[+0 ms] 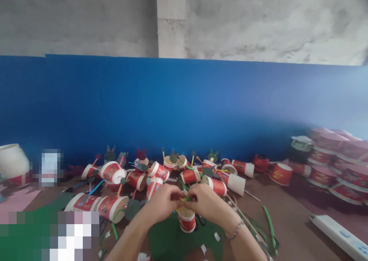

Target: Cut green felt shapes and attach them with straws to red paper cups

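Head view: the left hand (162, 203) and the right hand (205, 203) meet over a red-and-white printed paper cup (186, 222), which stands upright near the near edge of the brown tabletop (287, 215), on a dark green felt sheet (168, 240); the fingertips of both hands are pressed together, pinching a small green-and-yellow piece (186, 198) just above the cup's mouth; what the piece is cannot be told, being too small. The cup appears unsupported from the sides; the work is judged to call for a light, even pinch and no downward push, lest the cup tip or its rim crumple. A beaded bracelet (236, 229) circles the right wrist. Behind the hands, towards the far edge, lies a heap of similar red paper cups with coloured straws and felt ears (161, 172), close enough for a knuckle to knock; thin wooden skewers (244, 215) and a green strip (270, 224) lie just right of the right forearm; stacked red paper bowls (339, 157) fill the far right corner; a white power strip (339, 236) lies at the right edge.
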`<state>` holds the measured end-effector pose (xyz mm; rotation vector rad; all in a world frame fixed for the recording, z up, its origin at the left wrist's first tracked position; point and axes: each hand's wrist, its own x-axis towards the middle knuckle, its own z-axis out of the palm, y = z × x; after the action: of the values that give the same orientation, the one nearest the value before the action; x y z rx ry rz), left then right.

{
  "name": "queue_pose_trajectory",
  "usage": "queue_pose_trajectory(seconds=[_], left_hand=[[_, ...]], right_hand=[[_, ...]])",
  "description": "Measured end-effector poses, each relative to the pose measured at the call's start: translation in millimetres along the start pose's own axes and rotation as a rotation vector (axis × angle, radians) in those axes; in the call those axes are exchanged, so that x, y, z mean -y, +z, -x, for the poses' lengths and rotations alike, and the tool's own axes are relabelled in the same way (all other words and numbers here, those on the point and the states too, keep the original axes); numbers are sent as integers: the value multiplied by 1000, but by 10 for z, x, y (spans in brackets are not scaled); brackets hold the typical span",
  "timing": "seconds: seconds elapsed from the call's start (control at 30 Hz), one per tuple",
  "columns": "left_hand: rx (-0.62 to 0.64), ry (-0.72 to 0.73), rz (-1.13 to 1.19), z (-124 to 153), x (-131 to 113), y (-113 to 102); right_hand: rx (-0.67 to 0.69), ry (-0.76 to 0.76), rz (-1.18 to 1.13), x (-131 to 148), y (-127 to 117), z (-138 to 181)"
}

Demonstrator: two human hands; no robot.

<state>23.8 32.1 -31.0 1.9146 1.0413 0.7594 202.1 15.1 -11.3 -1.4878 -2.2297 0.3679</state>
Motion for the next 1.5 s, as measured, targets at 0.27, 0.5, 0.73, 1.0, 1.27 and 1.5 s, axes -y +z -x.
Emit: queue_pose_trajectory(seconds=[0.27,0.5,0.73,1.0,1.27,1.5], left_hand=[[-19,-31,-113,46,-138,-106],[-1,13,-189,77,-156,-169],[-38,201,-630,191,-412,-191],[-185,281,-699,210,-439,-166],[-248,228,-550,174,-359,-261],[-191,226,-521,183,-390,-233]], right_hand=[[114,31,-182,-19,26,-12],[13,-34,-187,58,8,-12],[-24,-119,-128,155,-32,28],[-99,-117,-223,181,6,4],[-124,-47,-476,65,-9,-102],[34,-61,-374,37,-90,-32]])
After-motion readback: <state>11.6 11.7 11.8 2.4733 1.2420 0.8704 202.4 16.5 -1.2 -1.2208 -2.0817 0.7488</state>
